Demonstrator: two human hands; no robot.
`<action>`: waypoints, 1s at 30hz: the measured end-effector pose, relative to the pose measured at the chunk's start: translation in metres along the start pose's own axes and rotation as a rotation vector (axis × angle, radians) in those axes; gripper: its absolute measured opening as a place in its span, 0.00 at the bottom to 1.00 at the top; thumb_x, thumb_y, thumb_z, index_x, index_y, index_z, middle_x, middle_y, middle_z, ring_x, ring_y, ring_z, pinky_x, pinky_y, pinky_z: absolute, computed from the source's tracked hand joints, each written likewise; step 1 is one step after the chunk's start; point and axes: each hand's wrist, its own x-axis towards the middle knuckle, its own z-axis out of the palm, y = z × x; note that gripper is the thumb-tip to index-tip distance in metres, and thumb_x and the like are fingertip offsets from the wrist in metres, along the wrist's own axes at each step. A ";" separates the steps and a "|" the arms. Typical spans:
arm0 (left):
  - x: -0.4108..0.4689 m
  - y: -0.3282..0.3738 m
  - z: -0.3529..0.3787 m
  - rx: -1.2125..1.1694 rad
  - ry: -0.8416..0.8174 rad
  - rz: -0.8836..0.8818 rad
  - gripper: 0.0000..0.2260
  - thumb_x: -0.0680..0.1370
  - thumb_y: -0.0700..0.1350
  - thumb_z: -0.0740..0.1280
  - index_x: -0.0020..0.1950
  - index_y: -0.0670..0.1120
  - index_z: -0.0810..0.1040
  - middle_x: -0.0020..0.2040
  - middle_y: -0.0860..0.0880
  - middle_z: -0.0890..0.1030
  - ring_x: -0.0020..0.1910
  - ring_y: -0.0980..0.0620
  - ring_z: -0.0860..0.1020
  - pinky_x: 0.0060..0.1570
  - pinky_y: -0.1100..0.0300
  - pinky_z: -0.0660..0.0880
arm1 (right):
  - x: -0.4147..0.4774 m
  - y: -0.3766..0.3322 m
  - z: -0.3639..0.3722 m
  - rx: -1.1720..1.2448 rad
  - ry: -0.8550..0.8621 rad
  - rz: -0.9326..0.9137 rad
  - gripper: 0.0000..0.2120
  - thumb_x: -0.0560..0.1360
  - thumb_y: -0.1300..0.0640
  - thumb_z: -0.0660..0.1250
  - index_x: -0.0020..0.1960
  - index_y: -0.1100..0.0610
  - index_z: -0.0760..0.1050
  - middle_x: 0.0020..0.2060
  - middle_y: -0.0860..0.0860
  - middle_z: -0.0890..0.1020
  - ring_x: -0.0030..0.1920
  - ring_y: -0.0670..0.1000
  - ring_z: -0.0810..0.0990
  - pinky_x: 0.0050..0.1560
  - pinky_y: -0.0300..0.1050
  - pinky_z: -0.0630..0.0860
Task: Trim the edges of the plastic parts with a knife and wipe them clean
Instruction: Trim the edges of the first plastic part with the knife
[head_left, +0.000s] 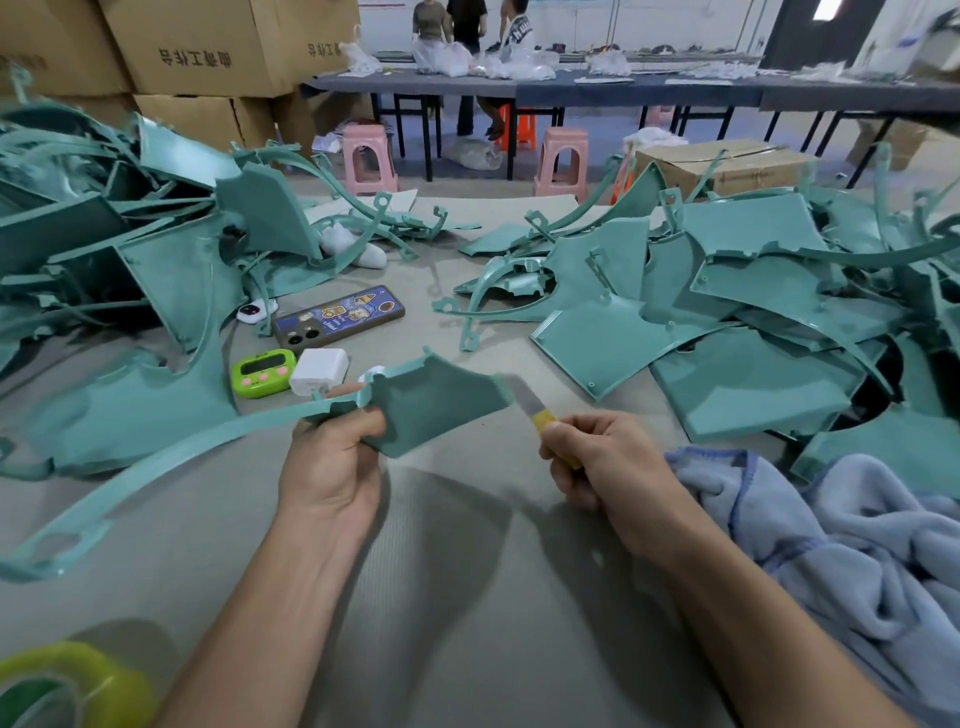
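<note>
**blade laid to the edge of a teal part**

a teal plastic part (436, 400) is held up above the tabletop (467, 597) in the middle of the view. it is gripped at its lower left corner by the left hand (332, 457), whose fingers are curled round the rim. from that corner a long, thin curved arm of the same part sweeps away to the left.

a knife (530, 402) is clasped in the right hand (602, 462), with the fingers wrapped round the yellow handle. the grey blade is pointed up and to the left and is set right at the part's right edge. the blade is blurred, so actual contact cannot be made out for certain.

just beside the right forearm, a pale blue cloth (831, 545) is bunched on the tabletop. a heap of teal parts (130, 249) is piled on the left, and another stack of teal parts (753, 312) is spread on the right.

between the two heaps, beyond the held part, a phone (337, 317) in a dark illustrated case is seen lying flat. nearer in, a green timer (262, 371) and a white charger (318, 371) are set side by side. a yellow-green roll of tape (67, 680) is caught at the bottom left corner.
</note>
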 end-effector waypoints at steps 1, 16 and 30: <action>0.001 0.002 -0.001 -0.026 -0.007 -0.027 0.24 0.69 0.21 0.54 0.51 0.42 0.81 0.49 0.45 0.83 0.50 0.48 0.82 0.54 0.54 0.79 | 0.000 0.000 -0.001 -0.014 0.041 -0.003 0.16 0.80 0.63 0.65 0.33 0.59 0.77 0.23 0.56 0.72 0.19 0.47 0.62 0.21 0.37 0.57; -0.002 -0.008 0.004 0.079 -0.095 -0.329 0.12 0.75 0.32 0.65 0.53 0.39 0.85 0.50 0.43 0.87 0.45 0.49 0.87 0.40 0.57 0.84 | 0.000 0.004 -0.004 -0.062 0.259 -0.316 0.14 0.78 0.54 0.66 0.36 0.58 0.76 0.26 0.56 0.78 0.26 0.52 0.65 0.27 0.45 0.61; -0.019 -0.016 0.013 0.537 -0.025 -0.297 0.09 0.77 0.39 0.66 0.46 0.34 0.84 0.46 0.36 0.86 0.46 0.37 0.85 0.50 0.41 0.81 | -0.002 0.008 0.004 -0.105 0.157 -0.321 0.11 0.80 0.54 0.66 0.40 0.52 0.82 0.34 0.51 0.85 0.36 0.52 0.76 0.40 0.51 0.73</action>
